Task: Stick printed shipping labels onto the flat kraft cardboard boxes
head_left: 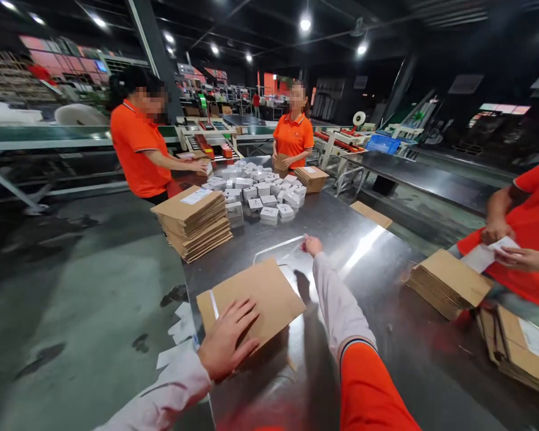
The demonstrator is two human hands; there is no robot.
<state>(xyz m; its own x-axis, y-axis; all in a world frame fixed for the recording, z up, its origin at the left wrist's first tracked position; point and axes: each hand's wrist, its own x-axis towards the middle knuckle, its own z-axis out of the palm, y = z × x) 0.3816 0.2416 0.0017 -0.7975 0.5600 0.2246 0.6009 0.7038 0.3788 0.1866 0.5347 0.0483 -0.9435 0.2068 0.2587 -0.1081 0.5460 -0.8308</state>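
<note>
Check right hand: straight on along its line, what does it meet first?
Likely the nearest small white boxes in the pile on the steel table, ahead of the right hand. Depth and the hand's height above the table are hard to judge.

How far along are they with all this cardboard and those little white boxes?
Hard to say exactly. Looking done: small white boxes stand grouped on the steel table. In hand: the left hand presses on a flat cardboard sheet, while the right hand reaches across the table. Left: a tall stack of flat cardboard stands beside the boxes.
</note>
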